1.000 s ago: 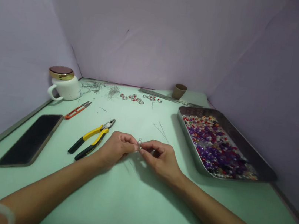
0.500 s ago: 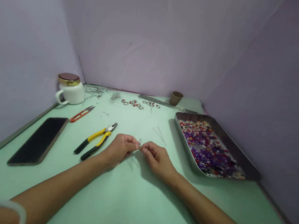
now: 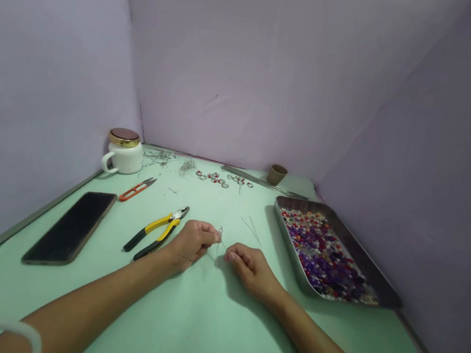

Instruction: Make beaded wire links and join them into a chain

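My left hand (image 3: 193, 245) pinches a small cluster of clear beads (image 3: 221, 230) strung on thin wire, with the beads standing up past the fingertips. A short stretch of the thin wire (image 3: 223, 246) runs from there to my right hand (image 3: 251, 268), whose thumb and fingers are closed on it. Another wire end hangs below, between the hands. Just left of my left hand lie pliers (image 3: 157, 230) with yellow and black handles, jaws pointing away. Two loose wires (image 3: 251, 230) lie on the table beyond my right hand.
A metal tray (image 3: 290, 252) of mixed beads (image 3: 325, 255) stands on the right. On the left are a phone (image 3: 70, 228), orange thread snips (image 3: 136, 190) and a lidded white mug (image 3: 125, 157). Along the back sit beaded rings (image 3: 214, 178), wire scraps (image 3: 158, 157), long wires (image 3: 257, 180) and a brown cup (image 3: 277, 174).
My right hand has drawn away from my left, down and slightly right, so wire now shows between them. The camera view has shifted a little, moving the whole scene lower.
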Tool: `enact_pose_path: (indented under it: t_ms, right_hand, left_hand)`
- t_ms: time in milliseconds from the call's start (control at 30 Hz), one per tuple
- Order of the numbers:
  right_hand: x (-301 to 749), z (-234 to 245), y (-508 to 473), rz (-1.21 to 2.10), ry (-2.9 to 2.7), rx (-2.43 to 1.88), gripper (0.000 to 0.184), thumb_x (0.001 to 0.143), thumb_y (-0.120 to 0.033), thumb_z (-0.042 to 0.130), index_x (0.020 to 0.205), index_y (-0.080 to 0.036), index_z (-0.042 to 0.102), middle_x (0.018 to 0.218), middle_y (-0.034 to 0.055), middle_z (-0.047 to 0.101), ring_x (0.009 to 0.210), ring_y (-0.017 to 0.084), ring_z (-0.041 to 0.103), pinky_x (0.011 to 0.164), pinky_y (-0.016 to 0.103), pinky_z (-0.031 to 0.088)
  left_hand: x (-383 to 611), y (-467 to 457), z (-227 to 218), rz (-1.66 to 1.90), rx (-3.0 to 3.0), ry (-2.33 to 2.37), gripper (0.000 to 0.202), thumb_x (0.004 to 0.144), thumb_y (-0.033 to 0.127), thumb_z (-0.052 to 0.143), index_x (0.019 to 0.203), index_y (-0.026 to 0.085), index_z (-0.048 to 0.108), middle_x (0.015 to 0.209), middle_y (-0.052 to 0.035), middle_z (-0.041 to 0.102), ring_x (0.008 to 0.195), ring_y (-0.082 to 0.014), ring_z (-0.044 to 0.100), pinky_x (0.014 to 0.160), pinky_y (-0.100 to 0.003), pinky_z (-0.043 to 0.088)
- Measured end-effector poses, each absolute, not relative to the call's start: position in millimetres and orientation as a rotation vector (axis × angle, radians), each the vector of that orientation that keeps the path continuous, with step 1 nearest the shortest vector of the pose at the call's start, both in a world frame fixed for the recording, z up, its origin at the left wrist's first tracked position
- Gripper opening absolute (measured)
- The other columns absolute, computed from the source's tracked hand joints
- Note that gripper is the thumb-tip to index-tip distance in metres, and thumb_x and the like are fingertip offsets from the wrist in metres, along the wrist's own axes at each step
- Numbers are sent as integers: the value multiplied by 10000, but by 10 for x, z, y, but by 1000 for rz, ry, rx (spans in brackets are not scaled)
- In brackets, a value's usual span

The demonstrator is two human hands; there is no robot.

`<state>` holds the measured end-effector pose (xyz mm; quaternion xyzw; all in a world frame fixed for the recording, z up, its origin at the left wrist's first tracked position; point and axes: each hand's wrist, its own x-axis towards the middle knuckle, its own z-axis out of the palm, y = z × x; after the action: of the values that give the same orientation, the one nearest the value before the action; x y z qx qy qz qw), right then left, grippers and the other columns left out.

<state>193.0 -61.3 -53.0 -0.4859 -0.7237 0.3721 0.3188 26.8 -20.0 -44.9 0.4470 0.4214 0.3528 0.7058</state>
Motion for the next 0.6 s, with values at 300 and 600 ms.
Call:
enact_pose_path:
  t_ms: [300, 600]
  right_hand:
    - [1984, -625, -582, 953, -1638, -1178, 201, 819, -303, 439, 863, -165, 578, 700, 19, 594, 567, 116, 502, 544, 230, 396]
    - [1932, -550, -590, 1218, -1458, -1241, 223, 768, -350, 510, 752, -156, 621, 562, -1, 585, 383, 62, 423, 369, 187, 309]
  left_hand:
    - [214, -184, -392, 646, 1108, 938, 106, 575, 207, 584, 572, 149, 496, 348, 105, 297, 284, -17, 153, 286, -176, 59]
    - [239, -206, -400, 492, 1241, 987, 52, 550, 170, 578, 565, 132, 545, 318, 87, 332, 277, -26, 200, 294, -174, 82]
